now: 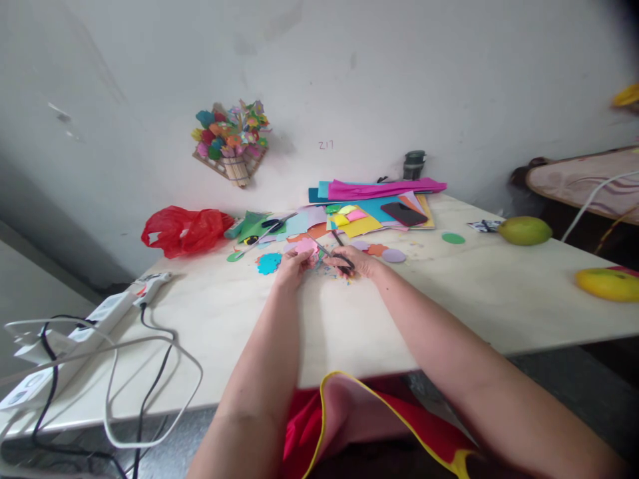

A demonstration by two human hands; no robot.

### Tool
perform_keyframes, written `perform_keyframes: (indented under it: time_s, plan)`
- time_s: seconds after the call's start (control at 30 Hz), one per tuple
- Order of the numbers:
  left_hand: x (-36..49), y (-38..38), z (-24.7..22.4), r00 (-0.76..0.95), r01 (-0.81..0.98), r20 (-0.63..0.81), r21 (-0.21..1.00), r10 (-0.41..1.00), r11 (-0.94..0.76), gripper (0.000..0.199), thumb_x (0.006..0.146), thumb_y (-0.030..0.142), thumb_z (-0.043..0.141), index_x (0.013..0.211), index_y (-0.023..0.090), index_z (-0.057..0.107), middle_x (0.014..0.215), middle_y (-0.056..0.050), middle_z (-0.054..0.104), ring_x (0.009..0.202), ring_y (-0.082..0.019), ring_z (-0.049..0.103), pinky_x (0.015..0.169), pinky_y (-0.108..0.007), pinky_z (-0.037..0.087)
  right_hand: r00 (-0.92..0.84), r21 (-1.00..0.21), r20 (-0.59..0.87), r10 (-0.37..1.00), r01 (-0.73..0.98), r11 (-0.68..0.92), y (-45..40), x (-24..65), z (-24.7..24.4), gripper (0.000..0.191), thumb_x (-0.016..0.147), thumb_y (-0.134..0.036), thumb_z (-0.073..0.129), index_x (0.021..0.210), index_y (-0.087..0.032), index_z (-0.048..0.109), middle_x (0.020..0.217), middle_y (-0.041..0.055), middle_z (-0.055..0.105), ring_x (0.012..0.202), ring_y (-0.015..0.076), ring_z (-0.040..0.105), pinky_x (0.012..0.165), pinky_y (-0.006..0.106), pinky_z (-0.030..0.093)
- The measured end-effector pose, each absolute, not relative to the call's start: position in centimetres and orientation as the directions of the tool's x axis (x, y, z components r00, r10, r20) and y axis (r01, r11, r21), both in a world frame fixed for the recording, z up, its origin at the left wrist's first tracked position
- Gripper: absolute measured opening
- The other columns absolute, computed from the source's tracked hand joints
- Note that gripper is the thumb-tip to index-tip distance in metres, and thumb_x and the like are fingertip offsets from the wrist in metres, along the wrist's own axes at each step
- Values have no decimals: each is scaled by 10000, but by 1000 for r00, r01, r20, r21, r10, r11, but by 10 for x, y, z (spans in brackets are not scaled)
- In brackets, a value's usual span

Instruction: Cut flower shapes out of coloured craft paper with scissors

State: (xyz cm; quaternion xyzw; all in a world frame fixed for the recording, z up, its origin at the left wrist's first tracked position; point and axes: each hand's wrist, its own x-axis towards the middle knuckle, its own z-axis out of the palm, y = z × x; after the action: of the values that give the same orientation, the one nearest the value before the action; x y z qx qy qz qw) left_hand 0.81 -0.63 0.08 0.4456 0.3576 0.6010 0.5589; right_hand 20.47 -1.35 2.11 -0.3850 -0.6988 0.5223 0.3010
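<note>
My left hand (pixel 295 265) is closed on a pink scalloped paper piece (pixel 305 247) near the middle of the table. Just to its right, my right hand (pixel 357 261) grips scissors with dark handles (pixel 344 262), their blades pointing left toward the pink paper. Small colored scraps (pixel 344 278) lie under and around both hands. A blue scalloped paper shape (pixel 269 263) rests left of my left hand. Beyond my right hand are an orange paper shape (pixel 377 250) and a lilac oval (pixel 394 255).
Stacked colored sheets (pixel 369 219) hold a phone (pixel 404 213) at the back. Left are a red plastic bag (pixel 187 229), other scissors (pixel 273 225) and a power strip (pixel 107 308) with loose cables. Two mangoes (pixel 525 230) lie right on the table (pixel 239 319).
</note>
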Motion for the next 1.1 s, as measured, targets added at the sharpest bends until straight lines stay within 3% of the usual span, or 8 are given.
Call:
perform_keyframes:
  time_s: [0.23, 0.43, 0.67, 1.1]
  plan:
    - [9, -2, -2, -15, -375, 132, 918, 991, -128, 261, 601, 265, 886, 650, 138, 664, 524, 0, 612, 422, -90, 515, 441, -221, 432, -529, -961, -1, 849, 236, 145, -19, 203, 26, 403, 795, -466, 764, 670, -172, 519, 442, -41, 563, 306, 56, 444, 297, 163, 281]
    - [10, -3, 1, -29, -432, 78, 898, 997, -83, 315, 553, 191, 904, 791, 115, 712, 784, -73, 744, 699, -184, 711, 668, -290, 588, -521, -968, -6, 854, 218, 127, -17, 203, 25, 368, 832, -441, 740, 696, -173, 528, 448, -41, 566, 319, 66, 472, 304, 164, 290]
    - [10, -4, 1, -26, -438, 76, 895, 997, -80, 328, 553, 163, 893, 815, 126, 698, 781, -61, 729, 795, -213, 733, 771, -320, 599, -511, -967, -4, 860, 220, 126, -16, 203, 24, 368, 838, -442, 734, 696, -174, 525, 465, -38, 578, 321, 65, 478, 302, 166, 294]
    - [11, -5, 1, -1, -457, 105, 884, 995, -94, 299, 538, 132, 883, 771, 121, 696, 791, -64, 735, 745, -179, 712, 766, -312, 605, -528, -967, 25, 849, 204, 155, -11, 205, 17, 396, 811, -485, 755, 713, -174, 531, 472, -40, 578, 330, 62, 475, 307, 163, 299]
